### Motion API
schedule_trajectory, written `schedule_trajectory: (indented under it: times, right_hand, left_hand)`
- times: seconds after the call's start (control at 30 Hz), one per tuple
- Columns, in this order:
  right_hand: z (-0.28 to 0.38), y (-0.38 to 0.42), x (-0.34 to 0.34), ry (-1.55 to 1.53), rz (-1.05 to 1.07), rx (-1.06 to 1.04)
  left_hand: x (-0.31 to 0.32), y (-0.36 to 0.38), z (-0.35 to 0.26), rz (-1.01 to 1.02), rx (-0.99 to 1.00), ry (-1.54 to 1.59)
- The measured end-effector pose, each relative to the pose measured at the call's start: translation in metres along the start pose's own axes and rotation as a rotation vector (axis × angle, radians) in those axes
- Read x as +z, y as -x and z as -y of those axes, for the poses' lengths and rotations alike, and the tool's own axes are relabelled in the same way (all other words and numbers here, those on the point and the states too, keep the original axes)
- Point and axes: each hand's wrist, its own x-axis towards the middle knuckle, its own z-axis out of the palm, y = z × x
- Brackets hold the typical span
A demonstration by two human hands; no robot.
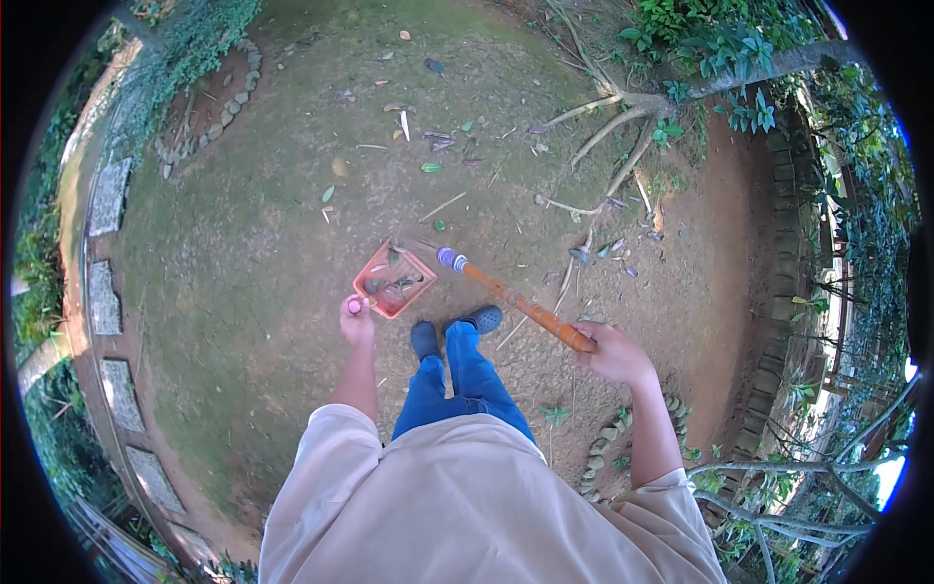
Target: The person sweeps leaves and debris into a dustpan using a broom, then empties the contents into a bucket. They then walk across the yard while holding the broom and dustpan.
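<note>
My left hand (358, 323) is closed round the pinkish handle of an orange dustpan (365, 282). Several dry and green leaves (394, 286) lie inside the pan. In my right hand (615, 354) is the end of a broom (520, 303) with an orange-brown handle and purple and white binding near its head. The thin bristles (413, 245) are blurred and overlap the dustpan's upper right side. My feet in dark clogs (477, 318) stand just below the pan.
Fallen leaves (431, 167) and twigs are scattered over the mossy ground ahead. Tree roots (623, 122) spread at the upper right. Stone slabs (104, 297) line the left edge, and a stone-edged bed (229, 112) lies at the upper left. Branches (803, 467) reach in at the lower right.
</note>
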Motion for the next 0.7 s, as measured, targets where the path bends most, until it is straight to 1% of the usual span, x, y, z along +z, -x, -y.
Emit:
schedule_trajectory:
  times: [0.03,0.13,0.33,0.43,0.53,0.63,0.7]
  right_hand:
    - [0.000,-0.004,0.002,0.028,-0.021,-0.022]
    - [0.005,-0.011,0.007,0.061,-0.103,0.020]
    - [0.002,-0.042,0.025,0.064,-0.200,0.001]
    - [0.001,-0.063,0.039,0.047,-0.185,-0.015]
    - [0.012,-0.071,0.052,0.058,-0.102,-0.037]
    - [0.014,-0.068,0.062,0.085,-0.005,-0.103]
    - [0.018,-0.054,0.055,0.066,0.029,-0.109]
  left_hand:
    - [-0.004,-0.003,0.001,-0.002,-0.007,0.007]
    - [-0.012,-0.006,0.005,-0.029,0.017,0.028]
    - [-0.022,-0.004,-0.002,-0.066,-0.012,-0.049]
    - [-0.022,-0.005,-0.003,-0.086,-0.064,-0.110]
    - [-0.025,-0.012,0.010,-0.039,-0.003,0.005]
    - [-0.027,-0.015,0.012,-0.012,-0.025,0.068]
    - [-0.027,-0.011,0.003,-0.041,-0.058,0.052]
